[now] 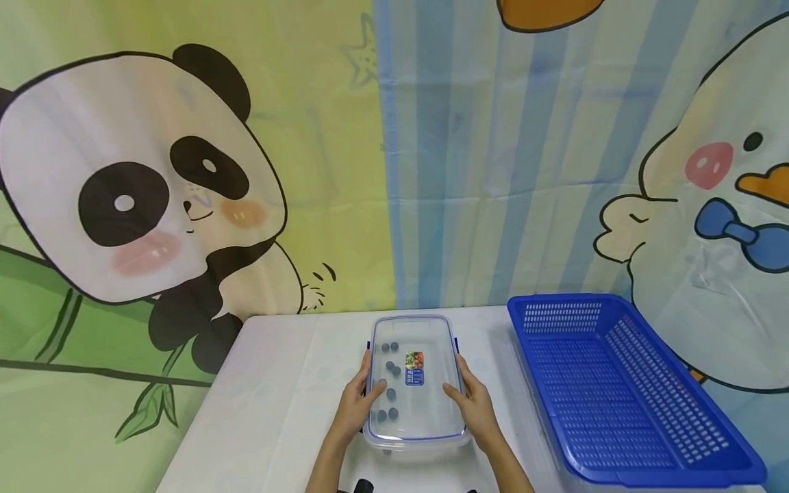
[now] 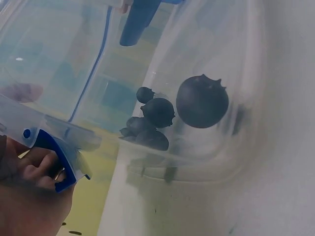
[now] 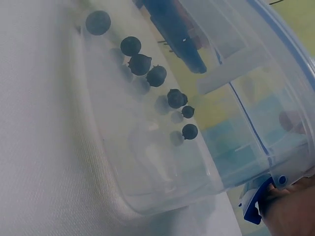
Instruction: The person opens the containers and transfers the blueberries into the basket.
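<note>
Left hand and right hand are holding a clear container from both sides

The container is resting at the middle of the front part of a white table, its long sides running away from the person. A see-through lid with a blue-lined edge is lying over its top, bearing a small printed label near the middle.

The left hand is gripping the container's left side, its thumb lying over the lid's edge and its fingers curling along the wall. The right hand is mirroring it on the right side, thumb on the lid, fingers around the edge. Both grips are closing around the container's rim. Beside each hand a blue clip is jutting out from the lid, the left clip and the right clip both angling away from the wall.

Inside, dark round berries are lying on the bottom, gathering in a loose row toward the left wall; several are showing little crowns in the wrist views.

To the right, well apart from the container, a blue plastic basket is sitting with its slotted walls facing up. Behind everything a printed curtain is hanging, showing a panda on the left and a white bird on the right.
</note>
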Demonstrator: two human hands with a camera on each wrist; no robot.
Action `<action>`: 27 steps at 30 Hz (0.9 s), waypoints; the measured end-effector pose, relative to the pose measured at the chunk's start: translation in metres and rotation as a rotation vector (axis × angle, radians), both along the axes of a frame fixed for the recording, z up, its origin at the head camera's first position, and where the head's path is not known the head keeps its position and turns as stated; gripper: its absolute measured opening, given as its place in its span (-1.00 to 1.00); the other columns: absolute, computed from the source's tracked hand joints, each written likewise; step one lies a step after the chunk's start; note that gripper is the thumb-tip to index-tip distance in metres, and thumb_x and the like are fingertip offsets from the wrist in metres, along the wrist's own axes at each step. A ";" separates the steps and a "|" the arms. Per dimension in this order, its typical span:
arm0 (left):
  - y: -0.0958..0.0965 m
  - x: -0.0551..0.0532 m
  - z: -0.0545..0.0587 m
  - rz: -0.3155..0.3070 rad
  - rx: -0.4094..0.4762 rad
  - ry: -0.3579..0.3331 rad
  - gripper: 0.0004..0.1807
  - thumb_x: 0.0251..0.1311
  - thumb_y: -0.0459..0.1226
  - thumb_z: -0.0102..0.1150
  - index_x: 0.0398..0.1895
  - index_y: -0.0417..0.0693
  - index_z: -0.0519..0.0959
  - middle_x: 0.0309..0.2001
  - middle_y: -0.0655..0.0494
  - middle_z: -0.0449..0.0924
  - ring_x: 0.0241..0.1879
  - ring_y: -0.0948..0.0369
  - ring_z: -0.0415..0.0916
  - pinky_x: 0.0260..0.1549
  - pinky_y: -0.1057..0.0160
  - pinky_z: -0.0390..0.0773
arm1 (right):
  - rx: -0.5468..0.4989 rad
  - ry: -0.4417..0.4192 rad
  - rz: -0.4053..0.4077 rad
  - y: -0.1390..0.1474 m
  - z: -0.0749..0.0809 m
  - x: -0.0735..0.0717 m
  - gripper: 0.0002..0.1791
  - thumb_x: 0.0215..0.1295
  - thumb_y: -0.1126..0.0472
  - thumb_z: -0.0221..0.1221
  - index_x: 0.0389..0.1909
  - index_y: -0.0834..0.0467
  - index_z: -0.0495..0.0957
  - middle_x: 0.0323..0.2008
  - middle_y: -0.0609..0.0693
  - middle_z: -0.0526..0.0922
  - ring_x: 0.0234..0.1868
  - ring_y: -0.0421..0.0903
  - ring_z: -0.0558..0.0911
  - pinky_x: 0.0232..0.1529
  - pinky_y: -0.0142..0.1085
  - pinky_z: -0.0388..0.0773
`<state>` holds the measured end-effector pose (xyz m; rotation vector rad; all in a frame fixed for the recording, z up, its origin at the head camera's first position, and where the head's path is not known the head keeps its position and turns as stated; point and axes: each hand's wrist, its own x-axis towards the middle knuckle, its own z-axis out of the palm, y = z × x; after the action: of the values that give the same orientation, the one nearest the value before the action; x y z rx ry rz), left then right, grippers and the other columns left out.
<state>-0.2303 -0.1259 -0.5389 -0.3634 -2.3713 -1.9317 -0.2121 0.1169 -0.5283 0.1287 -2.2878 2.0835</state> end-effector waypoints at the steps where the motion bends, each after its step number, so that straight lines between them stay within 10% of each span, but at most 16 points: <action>1: 0.000 0.000 0.000 -0.001 0.008 0.000 -0.24 0.26 -0.22 0.09 0.43 -0.12 -0.05 0.44 0.03 -0.17 0.39 0.07 -0.19 0.27 0.22 -0.13 | -0.002 0.009 0.008 0.000 0.000 0.000 -0.25 0.29 0.29 0.09 0.41 0.22 -0.06 0.42 0.08 -0.10 0.40 0.06 -0.09 0.34 -0.15 -0.06; 13: 0.000 0.007 0.024 -0.078 0.049 -0.023 -0.23 0.27 -0.25 0.06 0.42 -0.19 -0.11 0.43 0.10 -0.25 0.40 0.11 -0.27 0.24 0.41 -0.17 | -0.068 0.039 0.035 0.001 0.001 -0.001 -0.20 0.27 0.17 0.14 0.42 0.16 -0.07 0.43 -0.02 -0.13 0.41 -0.04 -0.11 0.30 -0.35 -0.06; 27: 0.013 0.014 0.034 0.033 0.125 0.008 -0.32 0.27 -0.46 -0.08 0.42 -0.20 -0.08 0.44 0.04 -0.21 0.40 0.10 -0.26 0.20 0.61 -0.14 | -0.077 0.040 -0.034 -0.006 0.005 0.003 -0.27 0.31 0.26 0.08 0.41 0.20 -0.06 0.42 0.00 -0.11 0.41 -0.04 -0.12 0.35 -0.26 -0.13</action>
<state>-0.2162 -0.1124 -0.5046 -0.3211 -2.2224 -2.0463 -0.2090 0.1106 -0.5230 0.1265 -2.1689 2.1292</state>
